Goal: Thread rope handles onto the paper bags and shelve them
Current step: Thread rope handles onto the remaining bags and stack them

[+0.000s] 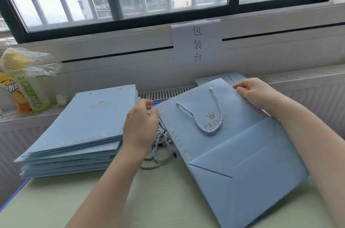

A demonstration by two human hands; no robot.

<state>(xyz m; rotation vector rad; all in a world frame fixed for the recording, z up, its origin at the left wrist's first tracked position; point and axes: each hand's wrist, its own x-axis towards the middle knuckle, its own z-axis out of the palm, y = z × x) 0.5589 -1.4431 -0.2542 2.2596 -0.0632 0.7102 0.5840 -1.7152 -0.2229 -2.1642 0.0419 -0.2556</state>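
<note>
A flat light-blue paper bag [242,149] with a gold crown print lies tilted on the table in front of me. A silver-white rope handle [211,117] loops across its upper face. My left hand [140,127] pinches the bag's left top corner, and my right hand [253,91] pinches its right top corner. A bundle of loose rope handles [160,145] lies on the table under the bag's left edge. At the left sits a stack of flat blue bags [78,130] with punched holes and no ropes.
More blue bags [222,78] lie behind, on the radiator ledge under a paper sign [197,45]. Drink bottles and a plastic bag [24,82] stand at the far left. The pale green table [158,199] runs toward me, with a blue edge at the left.
</note>
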